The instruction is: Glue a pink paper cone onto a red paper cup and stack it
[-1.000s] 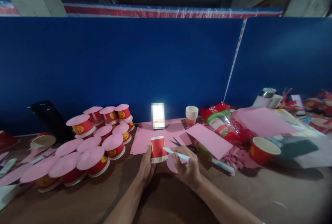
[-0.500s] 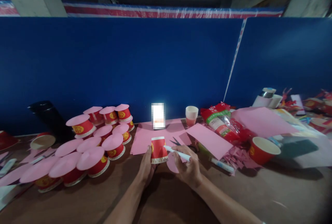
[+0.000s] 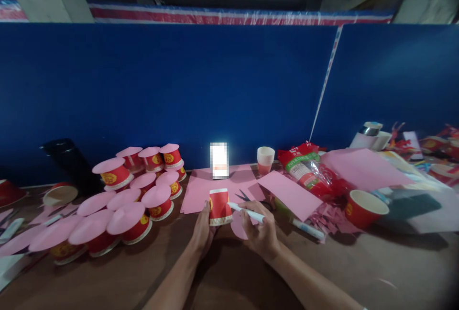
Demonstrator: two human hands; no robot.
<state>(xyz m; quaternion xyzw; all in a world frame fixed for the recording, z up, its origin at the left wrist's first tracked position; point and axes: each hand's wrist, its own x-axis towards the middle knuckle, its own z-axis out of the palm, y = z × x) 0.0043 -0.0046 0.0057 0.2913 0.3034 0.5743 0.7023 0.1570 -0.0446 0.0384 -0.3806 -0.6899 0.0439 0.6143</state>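
Observation:
My left hand (image 3: 202, 232) holds a red paper cup (image 3: 219, 206) upside down on the brown table (image 3: 233, 276), its fingers wrapped round the cup's left side. My right hand (image 3: 260, 236) grips a white glue stick or pen (image 3: 247, 213), whose tip points at the cup's right side. A round pink paper disc (image 3: 236, 226) lies under the right hand. Scissors (image 3: 245, 197) rest just behind on pink sheets (image 3: 201, 190).
Many upturned red cups capped with pink discs (image 3: 125, 200) crowd the left. A black flask (image 3: 70, 164) lies behind them. A phone (image 3: 219, 160) and a small cup (image 3: 265, 159) stand against the blue partition (image 3: 179, 90). At right are a red packet (image 3: 308, 169), an open red cup (image 3: 365, 208) and pink paper.
The white stick's tip has edged slightly closer to the cup. Otherwise the hands and cup stay where they were.

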